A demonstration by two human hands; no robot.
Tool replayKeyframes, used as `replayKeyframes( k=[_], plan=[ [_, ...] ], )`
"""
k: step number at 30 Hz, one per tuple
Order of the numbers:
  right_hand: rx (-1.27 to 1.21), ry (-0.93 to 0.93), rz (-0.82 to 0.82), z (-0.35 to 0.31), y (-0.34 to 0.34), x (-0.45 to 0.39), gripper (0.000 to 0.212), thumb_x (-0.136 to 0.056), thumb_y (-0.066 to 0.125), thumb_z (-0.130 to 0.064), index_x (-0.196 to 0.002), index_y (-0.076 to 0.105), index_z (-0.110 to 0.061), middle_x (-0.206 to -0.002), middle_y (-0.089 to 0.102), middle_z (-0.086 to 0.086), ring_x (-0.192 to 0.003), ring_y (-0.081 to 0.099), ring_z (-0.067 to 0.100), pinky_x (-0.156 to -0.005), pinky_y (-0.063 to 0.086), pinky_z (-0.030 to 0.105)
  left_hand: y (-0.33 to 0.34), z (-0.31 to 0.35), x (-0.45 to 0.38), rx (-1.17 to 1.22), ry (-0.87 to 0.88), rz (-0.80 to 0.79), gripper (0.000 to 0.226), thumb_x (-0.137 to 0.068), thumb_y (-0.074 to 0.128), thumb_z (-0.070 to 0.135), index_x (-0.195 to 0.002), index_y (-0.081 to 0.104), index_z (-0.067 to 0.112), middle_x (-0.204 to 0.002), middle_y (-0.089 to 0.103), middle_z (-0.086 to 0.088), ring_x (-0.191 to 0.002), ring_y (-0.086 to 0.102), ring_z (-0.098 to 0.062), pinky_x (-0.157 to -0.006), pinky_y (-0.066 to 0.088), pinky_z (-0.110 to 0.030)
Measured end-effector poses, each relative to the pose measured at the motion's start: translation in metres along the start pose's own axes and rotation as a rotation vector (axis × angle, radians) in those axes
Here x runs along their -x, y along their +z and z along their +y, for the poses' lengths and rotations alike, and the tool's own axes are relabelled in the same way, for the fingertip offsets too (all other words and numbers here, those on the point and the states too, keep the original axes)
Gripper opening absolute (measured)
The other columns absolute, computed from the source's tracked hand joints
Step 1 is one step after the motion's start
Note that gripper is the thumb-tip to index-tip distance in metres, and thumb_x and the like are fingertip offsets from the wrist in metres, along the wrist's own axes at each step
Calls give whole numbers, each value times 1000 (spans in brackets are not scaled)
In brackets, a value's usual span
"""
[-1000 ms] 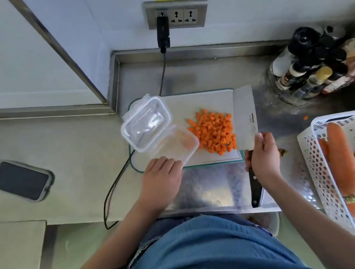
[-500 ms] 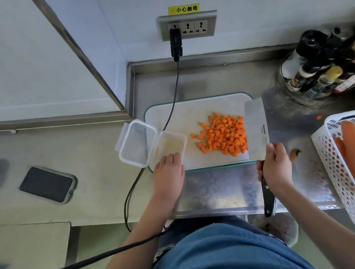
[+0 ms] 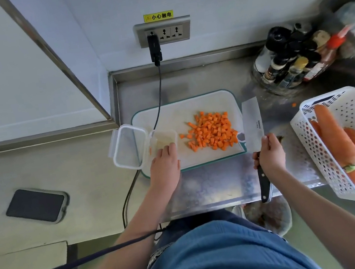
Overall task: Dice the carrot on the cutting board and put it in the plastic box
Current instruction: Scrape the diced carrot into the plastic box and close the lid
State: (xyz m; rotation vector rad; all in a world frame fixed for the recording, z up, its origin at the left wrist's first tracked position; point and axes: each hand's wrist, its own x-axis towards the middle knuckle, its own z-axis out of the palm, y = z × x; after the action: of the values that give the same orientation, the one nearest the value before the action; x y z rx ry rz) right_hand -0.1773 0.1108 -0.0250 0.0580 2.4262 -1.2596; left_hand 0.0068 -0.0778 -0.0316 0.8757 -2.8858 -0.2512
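A heap of diced carrot [image 3: 212, 132] lies on the white cutting board [image 3: 175, 111], toward its right side. The clear plastic box [image 3: 165, 137] sits at the board's left edge with its hinged lid [image 3: 128, 146] flipped open to the left. My left hand [image 3: 165, 166] holds the box at its near side, fingers over the rim. My right hand [image 3: 268, 155] grips the black handle of a cleaver [image 3: 252, 123], whose wide blade stands just right of the carrot heap, at the board's right edge.
A white perforated basket [image 3: 309, 128] with whole carrots [image 3: 336, 142] stands at the right. Sauce bottles [image 3: 296, 59] cluster at the back right. A black cable [image 3: 158, 105] runs from the wall socket across the board. A phone [image 3: 36, 205] lies at the left.
The box has come down from a tilted, raised position to rest at the board's left edge, lid laid open. The cleaver stays beside the heap; the view shifted.
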Motion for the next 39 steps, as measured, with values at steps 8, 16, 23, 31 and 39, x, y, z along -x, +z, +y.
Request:
replayKeyframes(
  k=[8, 16, 23, 31, 39],
  plan=[
    [25, 26, -45, -3, 11, 4, 26, -104, 27, -25, -92, 45, -10, -60, 52, 8, -42, 47, 21, -41, 46, 31, 10, 0, -18, -82, -38, 28, 57, -58, 83, 17, -107, 58, 3, -96, 60, -10, -85, 59, -27, -66, 51, -32],
    [-34, 43, -75, -1, 19, 7, 28, -104, 27, -25, -91, 47, -10, -61, 53, 9, -44, 46, 19, -40, 45, 29, 2, 1, -24, 88, -145, 28, 76, -78, 67, 14, -140, 30, -7, -135, 45, -22, -123, 45, -36, -99, 42, -41],
    [-39, 48, -56, -4, 21, 7, 29, -104, 28, -26, -85, 46, -14, -62, 52, 10, -44, 46, 19, -40, 46, 28, 0, 1, -29, 121, -215, 119, 78, -83, 59, 27, -146, 22, -1, -150, 29, -17, -138, 27, -32, -113, 25, -39],
    [-15, 21, -116, -13, 45, 19, 26, -104, 30, -28, -110, 50, -14, -65, 54, 11, -44, 49, 19, -37, 47, 27, -6, 0, -27, 108, -71, 235, 62, -87, 51, 17, -144, 30, 2, -150, 31, -16, -140, 24, -30, -115, 21, -42],
    [-68, 91, -110, -15, 46, 17, 30, -103, 29, -30, -119, 49, -14, -64, 51, 11, -44, 47, 20, -36, 45, 27, 30, 58, -50, 265, 286, -24, 61, -97, 29, 40, -147, 23, 4, -154, 20, -14, -144, 12, -26, -117, 14, -42]
  ],
)
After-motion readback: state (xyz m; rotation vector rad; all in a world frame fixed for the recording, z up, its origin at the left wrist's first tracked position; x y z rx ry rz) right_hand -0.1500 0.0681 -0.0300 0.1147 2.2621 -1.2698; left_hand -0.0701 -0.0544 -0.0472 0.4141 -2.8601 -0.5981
